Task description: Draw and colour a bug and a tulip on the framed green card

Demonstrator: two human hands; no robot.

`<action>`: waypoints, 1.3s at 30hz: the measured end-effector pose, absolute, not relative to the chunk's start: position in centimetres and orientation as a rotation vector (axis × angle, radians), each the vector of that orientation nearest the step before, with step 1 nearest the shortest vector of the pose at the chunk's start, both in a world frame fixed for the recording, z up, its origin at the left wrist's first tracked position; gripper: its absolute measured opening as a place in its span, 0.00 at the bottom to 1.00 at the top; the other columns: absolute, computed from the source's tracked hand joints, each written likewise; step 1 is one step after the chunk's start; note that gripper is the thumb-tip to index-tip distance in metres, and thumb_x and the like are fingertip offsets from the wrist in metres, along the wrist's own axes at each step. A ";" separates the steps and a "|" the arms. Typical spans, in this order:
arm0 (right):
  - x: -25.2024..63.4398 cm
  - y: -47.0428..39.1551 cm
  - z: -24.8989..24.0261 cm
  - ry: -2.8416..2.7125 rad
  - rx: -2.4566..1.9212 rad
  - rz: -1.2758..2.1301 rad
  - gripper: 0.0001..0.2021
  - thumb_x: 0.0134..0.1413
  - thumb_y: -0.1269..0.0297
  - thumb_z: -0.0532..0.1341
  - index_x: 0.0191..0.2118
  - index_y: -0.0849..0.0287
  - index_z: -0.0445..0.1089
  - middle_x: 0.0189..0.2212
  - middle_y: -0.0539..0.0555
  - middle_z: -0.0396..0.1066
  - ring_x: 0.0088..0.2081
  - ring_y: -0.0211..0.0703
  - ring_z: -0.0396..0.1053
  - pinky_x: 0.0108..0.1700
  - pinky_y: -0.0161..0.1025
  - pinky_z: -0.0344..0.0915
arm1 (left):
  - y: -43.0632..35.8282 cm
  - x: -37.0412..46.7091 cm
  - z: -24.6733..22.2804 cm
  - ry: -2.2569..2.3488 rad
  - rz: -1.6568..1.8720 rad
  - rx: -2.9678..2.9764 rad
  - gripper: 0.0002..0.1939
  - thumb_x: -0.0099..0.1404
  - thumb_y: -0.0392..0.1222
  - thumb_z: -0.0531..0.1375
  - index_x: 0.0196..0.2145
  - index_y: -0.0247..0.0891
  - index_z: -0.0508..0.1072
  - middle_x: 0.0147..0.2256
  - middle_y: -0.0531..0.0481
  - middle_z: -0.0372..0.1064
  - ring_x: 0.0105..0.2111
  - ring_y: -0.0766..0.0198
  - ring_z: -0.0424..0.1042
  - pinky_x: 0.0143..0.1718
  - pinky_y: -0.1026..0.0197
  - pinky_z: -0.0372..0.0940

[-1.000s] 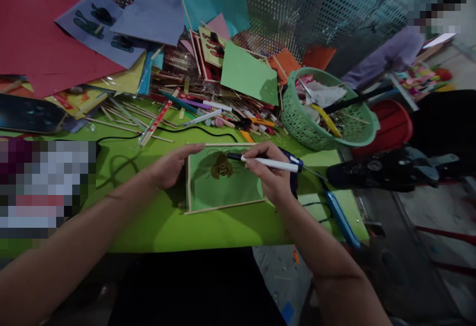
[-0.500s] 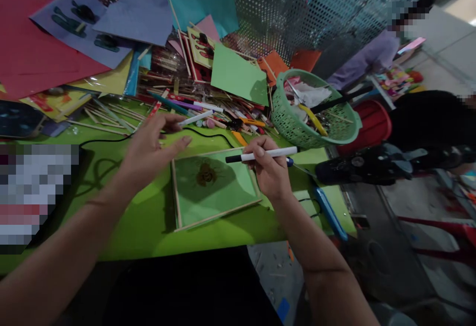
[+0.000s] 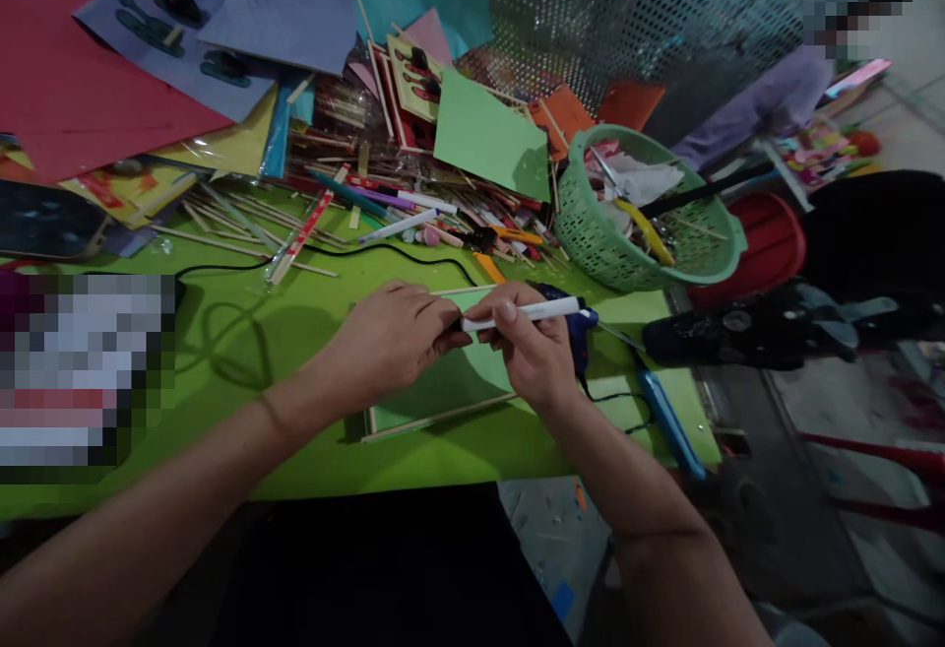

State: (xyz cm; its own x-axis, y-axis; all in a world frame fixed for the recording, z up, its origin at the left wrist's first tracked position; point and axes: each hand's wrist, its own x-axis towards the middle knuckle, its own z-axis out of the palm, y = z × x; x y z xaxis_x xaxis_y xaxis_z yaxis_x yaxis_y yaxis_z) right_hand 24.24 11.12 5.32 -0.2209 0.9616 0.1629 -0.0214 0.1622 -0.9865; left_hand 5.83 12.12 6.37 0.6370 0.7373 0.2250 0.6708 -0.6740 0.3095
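Note:
In my right hand [image 3: 537,361] is a white marker [image 3: 542,311], pinched between thumb and fingers and lying nearly level. My left hand [image 3: 391,337] is closed at the marker's left end, with its fingertips around the black cap; the cap is mostly hidden by them. Both hands are over a light green sheet [image 3: 443,386] edged with thin wooden sticks, which lies on the table. The drawing on that sheet is covered by my left hand. Just beyond my right hand sits a dark blue object [image 3: 580,324], partly hidden.
Loose sticks, pens and coloured paper [image 3: 491,135] crowd the back of the green table [image 3: 295,450]. A green basket [image 3: 650,224] of tools stands at the back right. A blue-handled tool [image 3: 671,420] lies near the right edge. Someone in a purple top [image 3: 753,110] is beyond.
My left hand has moved right and down from near the pens to the marker's capped end and closed there. A white pen that was by its fingers now lies among the pens.

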 end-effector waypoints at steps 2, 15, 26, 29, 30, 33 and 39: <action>24.6 11.4 5.6 -1.412 -0.979 1.197 0.13 0.61 0.52 0.62 0.33 0.55 0.76 0.28 0.49 0.73 0.26 0.35 0.66 0.25 0.34 0.60 | 12.2 5.8 6.4 1.158 0.520 2.652 0.17 0.74 0.49 0.50 0.37 0.40 0.74 0.30 0.46 0.73 0.33 0.54 0.72 0.36 0.53 0.60; 27.8 13.9 6.2 -1.255 -0.936 0.819 0.11 0.58 0.51 0.65 0.34 0.52 0.75 0.28 0.48 0.70 0.25 0.33 0.65 0.26 0.34 0.63 | 14.9 1.8 4.8 1.715 0.446 2.616 0.16 0.71 0.44 0.54 0.52 0.40 0.74 0.54 0.38 0.68 0.55 0.40 0.63 0.52 0.42 0.59; 27.0 13.8 4.8 -1.725 -1.065 0.819 0.08 0.64 0.59 0.61 0.46 0.51 0.74 0.43 0.52 0.76 0.44 0.43 0.74 0.48 0.44 0.71 | 14.9 3.2 3.5 1.565 0.351 2.611 0.08 0.68 0.37 0.54 0.38 0.37 0.73 0.42 0.40 0.73 0.47 0.44 0.68 0.45 0.45 0.60; 27.2 14.1 4.9 -1.950 -1.097 0.606 0.11 0.64 0.63 0.60 0.51 0.49 0.71 0.49 0.52 0.75 0.53 0.48 0.70 0.58 0.51 0.64 | 14.6 3.1 4.2 1.505 0.510 2.485 0.07 0.69 0.39 0.54 0.38 0.37 0.72 0.39 0.43 0.74 0.44 0.48 0.69 0.46 0.47 0.60; 27.3 14.2 4.9 -2.012 -1.109 0.545 0.12 0.64 0.64 0.60 0.52 0.48 0.71 0.50 0.53 0.74 0.54 0.49 0.69 0.58 0.52 0.63 | 14.5 3.0 4.4 1.469 0.574 2.410 0.07 0.69 0.40 0.55 0.37 0.37 0.71 0.38 0.44 0.74 0.42 0.50 0.70 0.45 0.48 0.61; 27.7 14.5 4.8 -2.073 -1.116 0.492 0.12 0.63 0.64 0.61 0.51 0.48 0.70 0.49 0.53 0.75 0.53 0.50 0.70 0.57 0.52 0.63 | 14.1 2.8 5.1 1.345 0.723 2.099 0.08 0.68 0.45 0.58 0.36 0.37 0.71 0.34 0.49 0.74 0.35 0.58 0.71 0.38 0.56 0.62; 27.4 14.1 4.4 -1.873 -1.151 0.623 0.06 0.61 0.63 0.63 0.43 0.50 0.73 0.41 0.50 0.75 0.44 0.45 0.73 0.50 0.46 0.67 | 13.9 2.3 5.6 1.158 0.871 1.466 0.11 0.59 0.49 0.66 0.32 0.38 0.74 0.28 0.53 0.71 0.29 0.65 0.69 0.32 0.62 0.63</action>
